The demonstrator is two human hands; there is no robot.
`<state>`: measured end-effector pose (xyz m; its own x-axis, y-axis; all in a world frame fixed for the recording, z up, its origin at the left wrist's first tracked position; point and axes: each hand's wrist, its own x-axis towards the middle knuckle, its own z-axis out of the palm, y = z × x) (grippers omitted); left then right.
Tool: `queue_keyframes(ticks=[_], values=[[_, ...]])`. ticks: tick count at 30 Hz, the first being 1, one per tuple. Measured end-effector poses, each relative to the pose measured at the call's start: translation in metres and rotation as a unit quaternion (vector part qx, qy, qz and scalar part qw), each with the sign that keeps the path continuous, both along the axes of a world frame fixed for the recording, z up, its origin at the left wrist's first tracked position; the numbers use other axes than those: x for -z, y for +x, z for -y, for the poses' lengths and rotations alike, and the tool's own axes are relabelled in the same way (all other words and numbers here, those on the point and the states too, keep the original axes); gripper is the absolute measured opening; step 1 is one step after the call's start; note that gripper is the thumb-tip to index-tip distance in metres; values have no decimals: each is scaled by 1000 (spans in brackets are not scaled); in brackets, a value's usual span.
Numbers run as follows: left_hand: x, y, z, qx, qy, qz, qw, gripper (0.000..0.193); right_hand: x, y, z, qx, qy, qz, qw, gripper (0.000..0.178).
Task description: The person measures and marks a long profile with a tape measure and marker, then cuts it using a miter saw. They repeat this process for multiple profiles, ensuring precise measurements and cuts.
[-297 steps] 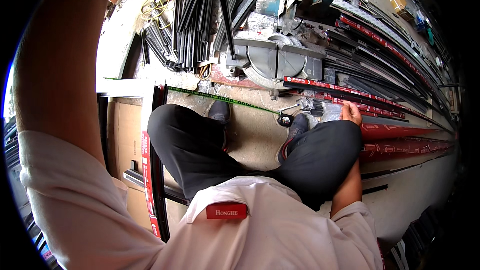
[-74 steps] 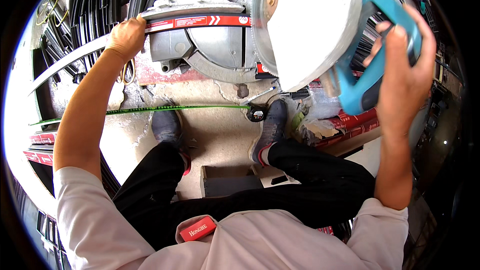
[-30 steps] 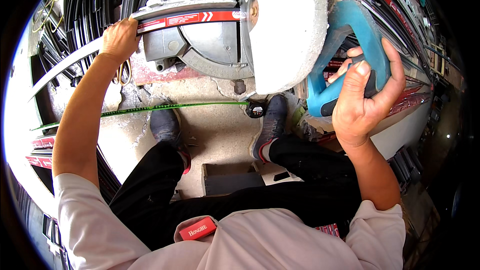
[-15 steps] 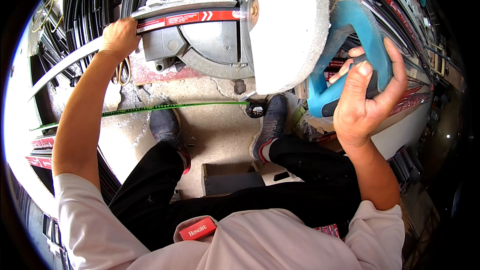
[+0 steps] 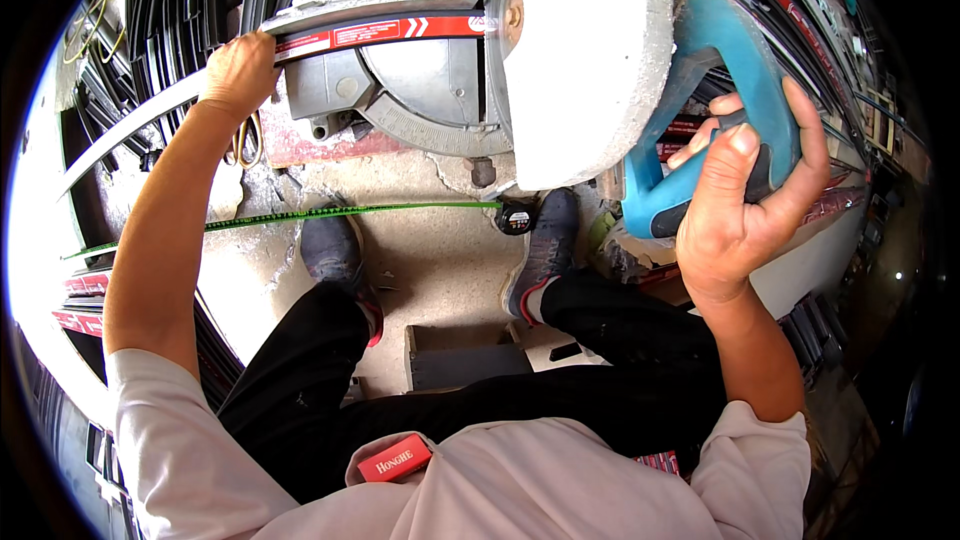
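Note:
My left hand point(image 5: 240, 75) is closed round a long profile strip point(image 5: 375, 33) with red printed film. It presses the strip along the fence of a mitre saw point(image 5: 425, 80), and the strip's pale length runs off to the left. My right hand point(image 5: 735, 210) is wrapped round the teal saw handle point(image 5: 765, 65), with the thumb on its inner side. A dust-whitened blade guard point(image 5: 590, 70) stands over the strip's right end and hides the blade. The grey saw base with its curved scale lies below the strip.
A tape measure point(image 5: 515, 218) rests on the floor by my right shoe point(image 5: 545, 250), its green blade point(image 5: 340, 210) drawn out to the left. Black profiles point(image 5: 180, 0) are stacked at the back left, and more strips point(image 5: 780, 5) at the right. A grey box-like piece point(image 5: 468, 360) lies between my legs.
The saw handle, the blade guard and my right hand have shifted slightly to the right. My left hand and the strip stay nearly in place.

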<state>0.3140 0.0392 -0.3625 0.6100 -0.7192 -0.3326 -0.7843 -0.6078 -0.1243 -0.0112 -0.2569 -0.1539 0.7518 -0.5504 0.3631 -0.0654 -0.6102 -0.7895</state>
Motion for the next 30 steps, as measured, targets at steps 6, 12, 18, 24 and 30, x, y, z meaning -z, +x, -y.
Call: queue_keyframes(ticks=[6, 12, 18, 24, 30], values=[[2, 0, -1, 5, -11, 4, 1000, 22, 0, 0, 0, 1, 3, 0, 1000, 47], [5, 2, -4, 1, -49, -1, 999, 17, 0, 0, 0, 2, 2, -1, 1000, 47], [6, 2, -4, 0, -48, -4, 999, 16, -4, 2, -2, 9, 9, -13, 1000, 47], [5, 1, -4, 0, -50, -1, 999, 16, -3, 2, -1, 5, 8, -10, 1000, 48], [5, 0, -3, -2, -51, -2, 999, 15, -3, 2, 0, -1, -4, -8, 1000, 48]])
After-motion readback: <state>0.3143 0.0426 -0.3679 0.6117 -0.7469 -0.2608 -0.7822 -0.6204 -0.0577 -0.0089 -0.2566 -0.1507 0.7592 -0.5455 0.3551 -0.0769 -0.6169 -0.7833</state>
